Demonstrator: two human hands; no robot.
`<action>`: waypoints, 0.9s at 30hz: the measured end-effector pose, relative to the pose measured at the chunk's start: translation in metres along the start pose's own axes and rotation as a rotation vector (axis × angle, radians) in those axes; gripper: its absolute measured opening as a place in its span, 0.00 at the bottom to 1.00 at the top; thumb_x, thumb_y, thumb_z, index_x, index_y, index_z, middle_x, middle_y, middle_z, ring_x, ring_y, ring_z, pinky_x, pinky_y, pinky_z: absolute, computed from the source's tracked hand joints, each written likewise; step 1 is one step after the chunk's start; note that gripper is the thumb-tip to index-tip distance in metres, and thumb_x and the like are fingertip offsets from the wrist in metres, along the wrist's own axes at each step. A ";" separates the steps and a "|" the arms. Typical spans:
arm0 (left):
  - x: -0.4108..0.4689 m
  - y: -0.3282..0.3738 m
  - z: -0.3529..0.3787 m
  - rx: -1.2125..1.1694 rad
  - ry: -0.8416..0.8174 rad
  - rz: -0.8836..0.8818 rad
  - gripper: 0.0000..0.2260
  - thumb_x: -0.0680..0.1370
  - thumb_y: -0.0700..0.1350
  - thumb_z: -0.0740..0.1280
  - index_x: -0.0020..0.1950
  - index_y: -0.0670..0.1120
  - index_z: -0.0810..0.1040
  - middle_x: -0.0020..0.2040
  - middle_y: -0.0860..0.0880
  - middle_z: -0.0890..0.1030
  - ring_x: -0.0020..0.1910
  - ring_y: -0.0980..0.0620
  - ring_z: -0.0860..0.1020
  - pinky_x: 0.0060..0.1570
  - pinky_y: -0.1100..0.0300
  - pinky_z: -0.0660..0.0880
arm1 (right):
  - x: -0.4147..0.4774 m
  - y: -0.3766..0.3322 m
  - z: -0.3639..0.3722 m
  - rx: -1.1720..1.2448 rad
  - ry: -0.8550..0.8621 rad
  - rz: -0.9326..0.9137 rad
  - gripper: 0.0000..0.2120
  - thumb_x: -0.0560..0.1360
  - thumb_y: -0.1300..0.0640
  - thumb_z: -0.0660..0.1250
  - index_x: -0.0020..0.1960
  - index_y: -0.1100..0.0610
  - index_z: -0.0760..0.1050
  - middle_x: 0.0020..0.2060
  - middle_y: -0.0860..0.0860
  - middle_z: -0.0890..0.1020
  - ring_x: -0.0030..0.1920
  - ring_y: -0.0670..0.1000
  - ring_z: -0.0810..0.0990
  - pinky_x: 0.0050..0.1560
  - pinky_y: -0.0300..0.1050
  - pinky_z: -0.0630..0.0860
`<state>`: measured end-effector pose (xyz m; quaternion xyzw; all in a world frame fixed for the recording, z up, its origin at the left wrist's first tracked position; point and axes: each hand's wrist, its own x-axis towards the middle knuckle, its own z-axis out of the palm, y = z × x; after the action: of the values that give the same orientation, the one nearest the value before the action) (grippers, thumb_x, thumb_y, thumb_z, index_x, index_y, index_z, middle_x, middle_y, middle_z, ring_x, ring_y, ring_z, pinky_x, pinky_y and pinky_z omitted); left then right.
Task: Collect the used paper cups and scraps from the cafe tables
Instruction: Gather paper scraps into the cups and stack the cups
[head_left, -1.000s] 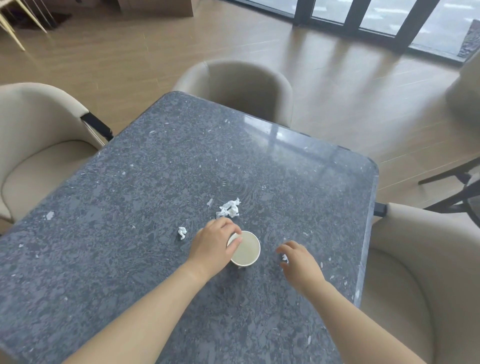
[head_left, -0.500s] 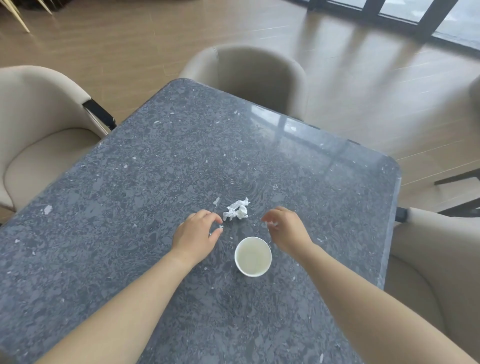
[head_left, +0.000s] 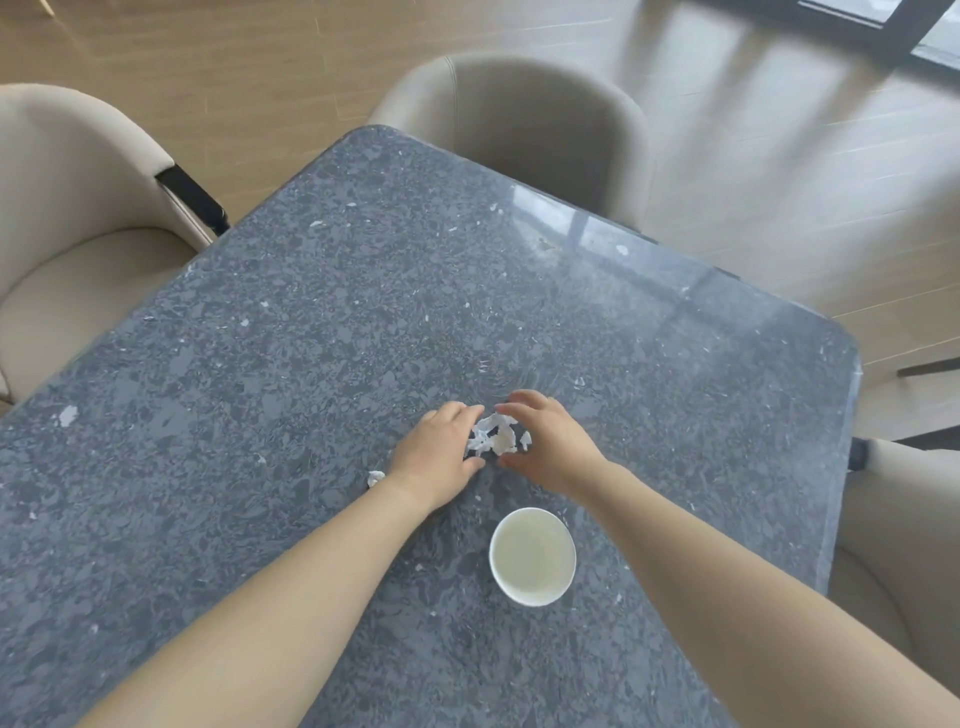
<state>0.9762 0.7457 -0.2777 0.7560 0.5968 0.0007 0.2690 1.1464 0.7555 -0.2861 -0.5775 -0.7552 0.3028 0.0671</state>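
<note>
From my remote station I see first the wooden floor (head_left: 779, 182), pale and shiny. On it stands the dark speckled table (head_left: 260, 364), which fills most of the view. Three beige chairs are around it: the left chair (head_left: 78, 234), the far chair (head_left: 519, 119) behind the far edge, and the right chair (head_left: 909, 519).

My two bare forearms reach over the table toward its middle. The left hand (head_left: 439, 452) and the right hand (head_left: 550, 447) face each other, just beside one another. Each one has the fingers and the thumb half curled, like a bracket, and together they close round the crumpled scraps (head_left: 493, 436) from both sides. The fingertips touch the white paper, which lies on the table between the two hands.

The paper cup (head_left: 532, 557) stands upright on the table, nearer to me than the hands, between the two forearms and apart from both. No hand touches it.

One small scrap (head_left: 375, 477) lies on the table just beside the left wrist.
</note>
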 end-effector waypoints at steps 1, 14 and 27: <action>0.002 0.002 0.002 -0.010 -0.005 0.018 0.27 0.75 0.48 0.67 0.71 0.50 0.62 0.67 0.50 0.68 0.65 0.46 0.68 0.62 0.51 0.69 | 0.001 0.000 0.002 0.012 0.015 -0.005 0.24 0.68 0.56 0.72 0.63 0.54 0.72 0.63 0.54 0.71 0.61 0.56 0.70 0.60 0.45 0.67; -0.049 0.044 -0.029 -0.244 0.154 0.097 0.12 0.76 0.42 0.66 0.59 0.49 0.76 0.54 0.50 0.79 0.50 0.51 0.77 0.53 0.55 0.74 | -0.066 -0.034 -0.038 0.228 0.243 0.020 0.11 0.67 0.63 0.72 0.49 0.54 0.80 0.40 0.45 0.75 0.39 0.46 0.75 0.42 0.37 0.73; -0.129 0.061 -0.023 -0.250 0.087 0.139 0.18 0.73 0.47 0.70 0.61 0.55 0.72 0.59 0.57 0.74 0.53 0.55 0.76 0.53 0.59 0.73 | -0.153 -0.061 -0.034 0.213 0.173 0.039 0.17 0.69 0.63 0.70 0.57 0.53 0.76 0.49 0.47 0.78 0.46 0.49 0.78 0.48 0.40 0.76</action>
<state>0.9866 0.6297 -0.1912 0.7553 0.5494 0.1265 0.3342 1.1603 0.6199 -0.1879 -0.6056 -0.6987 0.3319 0.1869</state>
